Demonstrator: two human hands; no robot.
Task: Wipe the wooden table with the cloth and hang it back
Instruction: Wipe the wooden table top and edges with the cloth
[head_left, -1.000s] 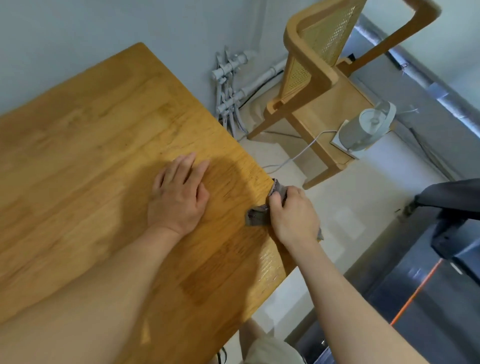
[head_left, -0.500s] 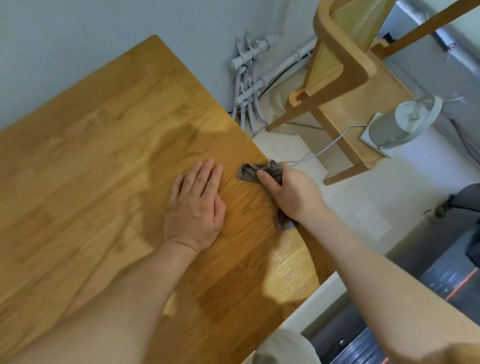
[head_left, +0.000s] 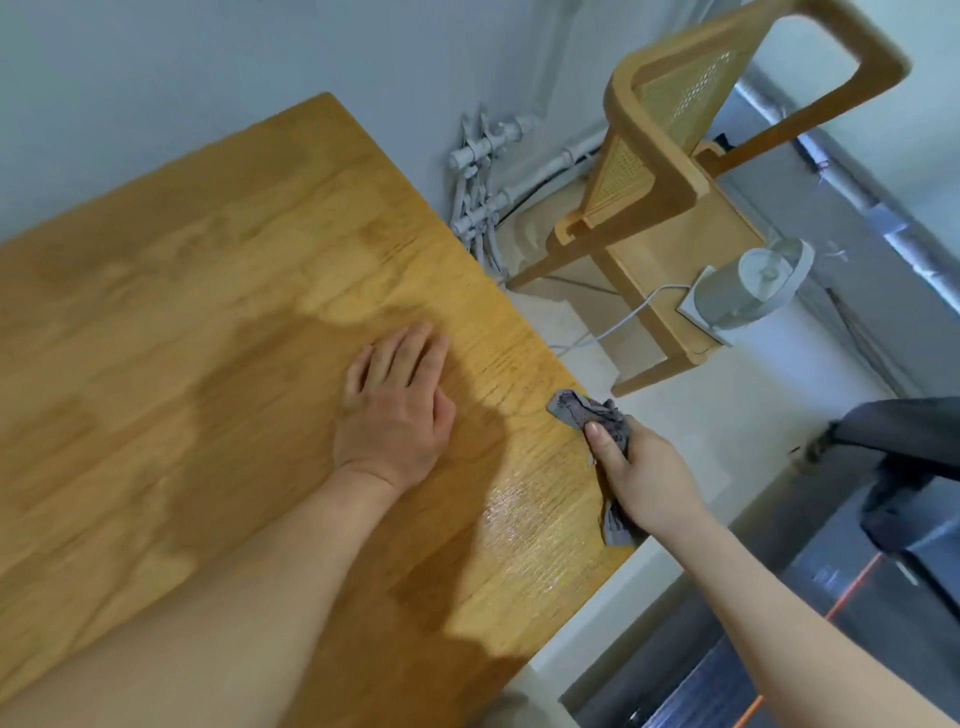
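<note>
- A pale grey wall (head_left: 156, 78) fills the upper left of the frame.
- A wooden table (head_left: 182, 338) with a warm honey-coloured top runs from the left edge to the centre. Its far corner points toward the top of the frame.
- The person's bare left forearm comes in from the lower left. The left hand (head_left: 395, 415) lies palm down on the table top at centre frame, with fingers straight and close together, holding nothing.
- A shiny patch (head_left: 524, 525) glints on the wood near the table's right edge, right of the left forearm.
- The grey cloth (head_left: 576, 410) sits crumpled at the table's right edge, right of centre. One bunched end lies on the wood and a tail hangs out below the hand, past the edge.
- The right hand (head_left: 649, 478) grips the cloth, with fingers curled round it and the thumb on top. It is well apart from the left hand, and its forearm enters from the lower right.
- Grey-painted pipes (head_left: 478, 171) run down the wall past the table's far edge, at upper centre.
- A wooden chair (head_left: 665, 171) with a woven cane back stands at upper right.
- A small white appliance (head_left: 748, 291) with a white cord rests on the chair seat. What it is cannot be told.
- A dark object (head_left: 909, 452), blurred, sits at the right edge above dark flooring.
</note>
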